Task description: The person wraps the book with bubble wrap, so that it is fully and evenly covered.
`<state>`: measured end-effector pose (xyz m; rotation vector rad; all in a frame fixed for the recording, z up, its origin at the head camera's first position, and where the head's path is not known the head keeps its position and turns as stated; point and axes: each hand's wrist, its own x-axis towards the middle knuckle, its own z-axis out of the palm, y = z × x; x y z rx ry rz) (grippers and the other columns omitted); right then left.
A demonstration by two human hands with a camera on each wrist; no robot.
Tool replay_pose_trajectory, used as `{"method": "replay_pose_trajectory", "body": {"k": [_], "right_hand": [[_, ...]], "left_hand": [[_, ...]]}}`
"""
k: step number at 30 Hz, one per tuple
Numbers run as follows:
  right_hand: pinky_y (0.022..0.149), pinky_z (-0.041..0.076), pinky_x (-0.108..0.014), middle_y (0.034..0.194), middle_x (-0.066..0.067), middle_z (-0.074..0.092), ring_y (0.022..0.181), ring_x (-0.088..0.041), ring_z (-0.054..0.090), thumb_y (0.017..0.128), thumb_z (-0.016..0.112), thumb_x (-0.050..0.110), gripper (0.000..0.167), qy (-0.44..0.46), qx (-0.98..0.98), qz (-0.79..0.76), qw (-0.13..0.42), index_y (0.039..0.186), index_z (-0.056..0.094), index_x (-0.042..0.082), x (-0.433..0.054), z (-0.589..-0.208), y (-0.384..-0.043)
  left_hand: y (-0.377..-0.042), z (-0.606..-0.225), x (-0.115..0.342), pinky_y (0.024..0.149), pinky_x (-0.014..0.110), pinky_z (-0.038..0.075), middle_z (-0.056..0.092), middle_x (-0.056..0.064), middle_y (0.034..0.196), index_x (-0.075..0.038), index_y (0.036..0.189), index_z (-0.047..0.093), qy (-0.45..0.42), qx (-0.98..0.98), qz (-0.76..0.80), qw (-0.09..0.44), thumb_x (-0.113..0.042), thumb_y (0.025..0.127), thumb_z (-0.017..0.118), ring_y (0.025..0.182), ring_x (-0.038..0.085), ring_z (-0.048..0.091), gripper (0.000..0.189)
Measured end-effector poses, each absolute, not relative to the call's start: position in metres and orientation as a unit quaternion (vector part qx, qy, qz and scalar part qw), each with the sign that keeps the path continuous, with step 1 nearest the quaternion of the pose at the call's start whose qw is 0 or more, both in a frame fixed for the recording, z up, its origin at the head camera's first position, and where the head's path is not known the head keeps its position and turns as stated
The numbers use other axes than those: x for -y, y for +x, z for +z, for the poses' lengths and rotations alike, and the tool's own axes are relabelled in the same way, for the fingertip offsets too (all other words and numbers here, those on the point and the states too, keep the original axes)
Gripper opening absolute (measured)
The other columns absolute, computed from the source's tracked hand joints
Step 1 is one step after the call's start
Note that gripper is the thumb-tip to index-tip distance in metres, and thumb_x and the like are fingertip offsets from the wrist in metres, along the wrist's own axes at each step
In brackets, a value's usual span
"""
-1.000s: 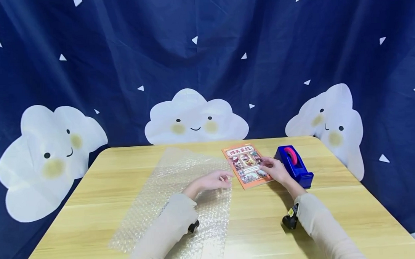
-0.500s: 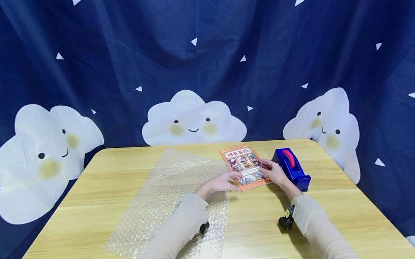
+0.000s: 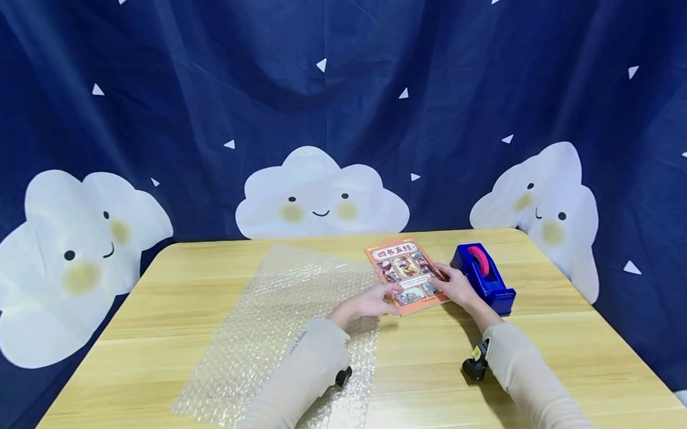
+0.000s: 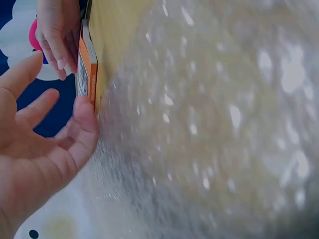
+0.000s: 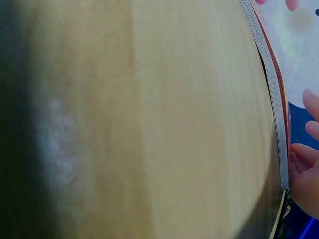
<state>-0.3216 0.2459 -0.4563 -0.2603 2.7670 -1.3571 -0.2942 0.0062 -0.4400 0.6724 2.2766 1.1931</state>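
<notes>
In the head view, an orange picture-covered book [image 3: 403,268] lies flat on the wooden table, right of a sheet of bubble wrap [image 3: 262,318]. My left hand [image 3: 370,300] is at its lower left edge, fingers spread and loosely bent. In the left wrist view, a fingertip of this left hand [image 4: 45,144] meets the corner of the book [image 4: 88,69]. My right hand [image 3: 457,287] rests on the book's right side, with thumb and fingers on the cover. Only part of this right hand [image 5: 304,174] shows beside the page edges in the right wrist view.
A blue tape dispenser [image 3: 485,282] with a pink core stands just right of my right hand. The wooden table [image 3: 440,375] ends at a dark blue curtain [image 3: 328,101] with cloud prints. The left forearm crosses the bubble wrap.
My left hand has moved right, from above the bubble wrap to the book's lower left edge. The right hand stays on the book, which has hardly moved.
</notes>
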Motion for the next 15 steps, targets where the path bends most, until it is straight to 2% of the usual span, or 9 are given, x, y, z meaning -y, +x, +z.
{"method": "replay_pose_trajectory", "body": {"k": [3, 5, 9, 11, 12, 14, 15], "right_hand": [[0.099, 0.033, -0.050, 0.130, -0.031, 0.043, 0.119, -0.041, 0.041, 0.090, 0.057, 0.018, 0.055, -0.084, -0.898, -0.432, 0.024, 0.134, 0.037, -0.007, -0.247, -0.457, -0.321], [0.101, 0.031, -0.051, 0.132, -0.031, 0.042, 0.122, -0.041, 0.039, 0.090, 0.057, 0.019, 0.056, -0.079, -0.899, -0.431, 0.028, 0.135, 0.036, -0.006, -0.248, -0.457, -0.321], [0.103, 0.027, -0.052, 0.135, -0.030, 0.039, 0.125, -0.041, 0.035, 0.090, 0.057, 0.021, 0.058, -0.072, -0.902, -0.425, 0.037, 0.136, 0.035, -0.005, -0.249, -0.458, -0.320], [0.103, 0.027, -0.052, 0.136, -0.030, 0.038, 0.125, -0.041, 0.035, 0.090, 0.057, 0.021, 0.058, -0.071, -0.900, -0.429, 0.040, 0.137, 0.035, -0.004, -0.249, -0.458, -0.319], [0.103, 0.027, -0.052, 0.135, -0.030, 0.038, 0.124, -0.041, 0.035, 0.090, 0.058, 0.020, 0.058, -0.072, -0.897, -0.433, 0.040, 0.137, 0.035, -0.005, -0.249, -0.458, -0.319], [0.102, 0.028, -0.052, 0.135, -0.030, 0.038, 0.124, -0.041, 0.036, 0.089, 0.058, 0.019, 0.058, -0.071, -0.894, -0.441, 0.041, 0.137, 0.035, -0.005, -0.249, -0.458, -0.318], [0.102, 0.028, -0.051, 0.135, -0.029, 0.039, 0.123, -0.041, 0.037, 0.089, 0.058, 0.019, 0.058, -0.071, -0.893, -0.443, 0.041, 0.137, 0.035, -0.005, -0.249, -0.458, -0.318]], "left_hand": [[-0.290, -0.438, -0.010, 0.046, 0.021, 0.040, 0.025, 0.022, 0.142, -0.012, 0.136, 0.039, 0.210, -0.830, 0.449, 0.256, -0.024, 0.084, 0.065, 0.046, 0.007, 0.036, 0.060], [-0.283, -0.430, -0.014, 0.043, 0.020, 0.035, 0.015, 0.023, 0.146, -0.011, 0.139, 0.036, 0.175, -0.826, 0.463, 0.270, -0.018, 0.084, 0.064, 0.041, 0.005, 0.029, 0.061], [-0.278, -0.429, -0.021, 0.044, 0.022, 0.031, 0.017, 0.021, 0.146, -0.011, 0.142, 0.031, 0.142, -0.814, 0.495, 0.268, -0.016, 0.086, 0.062, 0.041, 0.007, 0.024, 0.064], [-0.277, -0.430, -0.024, 0.052, 0.025, 0.041, 0.020, 0.021, 0.145, -0.011, 0.141, 0.032, 0.126, -0.810, 0.509, 0.264, -0.018, 0.086, 0.062, 0.054, 0.011, 0.042, 0.063], [-0.276, -0.430, -0.026, 0.059, 0.027, 0.045, 0.018, 0.022, 0.146, -0.011, 0.141, 0.033, 0.118, -0.806, 0.517, 0.263, -0.018, 0.086, 0.062, 0.069, 0.015, 0.050, 0.062], [-0.275, -0.430, -0.029, 0.073, 0.034, 0.049, 0.013, 0.025, 0.146, -0.011, 0.140, 0.035, 0.103, -0.802, 0.529, 0.259, -0.019, 0.085, 0.062, 0.098, 0.024, 0.048, 0.061], [-0.274, -0.430, -0.030, 0.077, 0.038, 0.049, 0.011, 0.026, 0.146, -0.011, 0.139, 0.036, 0.095, -0.798, 0.537, 0.256, -0.019, 0.085, 0.063, 0.102, 0.027, 0.045, 0.061]]}}
